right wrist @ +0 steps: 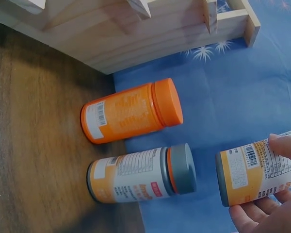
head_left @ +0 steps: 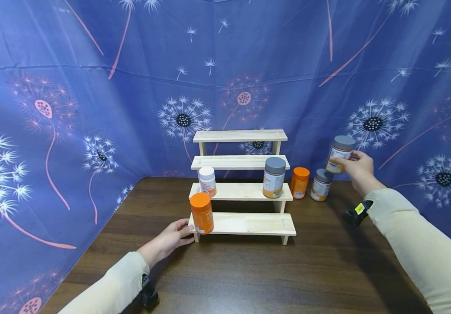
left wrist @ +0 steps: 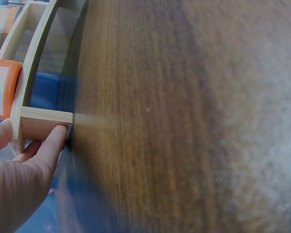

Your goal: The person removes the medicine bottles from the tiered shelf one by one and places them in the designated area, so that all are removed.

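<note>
In the head view my right hand (head_left: 357, 169) grips a supplement bottle (head_left: 340, 153) with a grey lid and a white-and-yellow label. It is raised above a matching grey-lidded bottle (head_left: 321, 185) that stands on the table. The right wrist view shows the thumb on one side of the held bottle (right wrist: 254, 170) and fingers on the other. My left hand (head_left: 172, 239) holds the left end of the lowest tier of a stepped wooden stand (head_left: 249, 223). Its thumb lies at the board, with the fingers (left wrist: 53, 143) against the leg below.
On the stand are an orange bottle (head_left: 201, 213) at lower left, a white-capped bottle (head_left: 207, 181) and a grey-lidded bottle (head_left: 274, 178) one tier higher. Another orange bottle (head_left: 300, 183) stands right of the stand. Blue dandelion-patterned cloth (head_left: 131, 109) hangs behind the brown table (head_left: 249, 279).
</note>
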`<state>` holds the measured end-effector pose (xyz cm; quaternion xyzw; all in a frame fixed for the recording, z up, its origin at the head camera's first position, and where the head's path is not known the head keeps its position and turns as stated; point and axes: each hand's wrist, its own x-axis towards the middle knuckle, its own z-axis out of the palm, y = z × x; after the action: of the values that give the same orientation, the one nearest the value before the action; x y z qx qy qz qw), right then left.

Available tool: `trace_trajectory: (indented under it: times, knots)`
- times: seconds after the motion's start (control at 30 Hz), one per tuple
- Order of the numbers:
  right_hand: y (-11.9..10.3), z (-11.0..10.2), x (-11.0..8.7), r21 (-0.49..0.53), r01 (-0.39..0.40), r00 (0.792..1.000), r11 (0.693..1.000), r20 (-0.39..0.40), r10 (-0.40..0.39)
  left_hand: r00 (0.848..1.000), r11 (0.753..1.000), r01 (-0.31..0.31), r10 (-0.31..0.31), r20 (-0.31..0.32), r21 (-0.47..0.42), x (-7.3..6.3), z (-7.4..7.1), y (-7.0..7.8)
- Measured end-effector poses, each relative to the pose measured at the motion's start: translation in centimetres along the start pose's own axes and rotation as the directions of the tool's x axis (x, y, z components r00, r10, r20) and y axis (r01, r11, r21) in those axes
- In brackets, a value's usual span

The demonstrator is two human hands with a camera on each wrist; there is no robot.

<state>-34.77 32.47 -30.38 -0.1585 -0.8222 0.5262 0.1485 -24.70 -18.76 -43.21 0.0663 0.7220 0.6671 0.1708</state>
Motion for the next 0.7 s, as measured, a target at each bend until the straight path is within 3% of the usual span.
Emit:
trace_trajectory:
  times: [0.7]
  knots:
    - [2.7, -1.2, 0.7, 0.001, -0.037, 0.997, 0.999, -0.064, 0.037, 1.0, 1.0, 0.002, -0.002, 0.012, 0.0, 0.0, -0.1, -0.1]
